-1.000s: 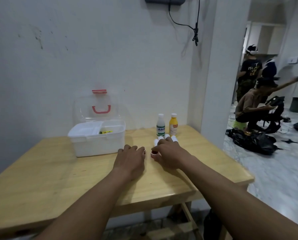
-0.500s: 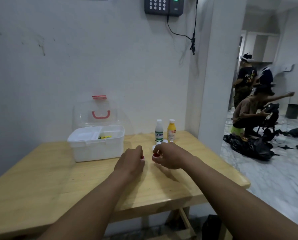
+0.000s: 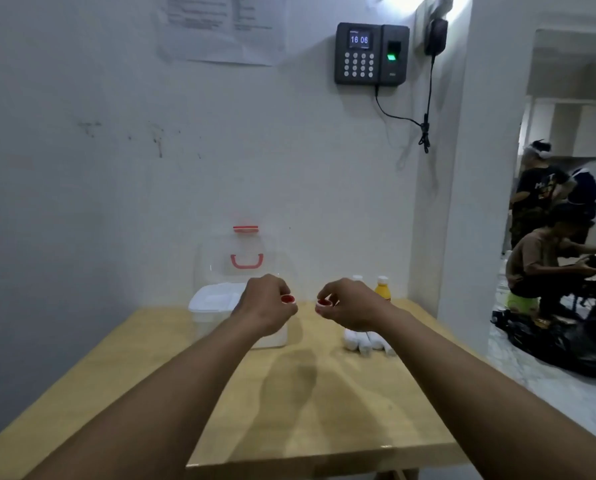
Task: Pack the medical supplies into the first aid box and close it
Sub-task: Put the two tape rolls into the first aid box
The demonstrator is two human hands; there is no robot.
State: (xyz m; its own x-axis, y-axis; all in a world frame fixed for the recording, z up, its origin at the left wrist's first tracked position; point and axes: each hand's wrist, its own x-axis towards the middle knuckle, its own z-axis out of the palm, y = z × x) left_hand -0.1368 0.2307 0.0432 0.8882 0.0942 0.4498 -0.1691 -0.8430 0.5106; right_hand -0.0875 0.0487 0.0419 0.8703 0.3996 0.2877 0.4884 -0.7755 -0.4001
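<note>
Both hands are up off the surface (image 3: pixel 324 420) now! The left hand (image 3: pixel 267 304) has its grip clamped on a small red-centred roll (image 3: pixel 287 299), and the right hand (image 3: pixel 350 308) pinches a second roll (image 3: pixel 324 303), mid-frame. The open first aid box (image 3: pixel 208 304) sits just behind the left hand, and white bandage rolls (image 3: pixel 365 341) lie below the right.

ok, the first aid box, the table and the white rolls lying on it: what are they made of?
First aid box: plastic, opaque white base; its lid is clear, the wall shows through it. Table: light wood or veneer, smooth, with a faint sheen. White rolls: matte and soft-looking, likely gauze bandage; too blurred to be sure.
</note>
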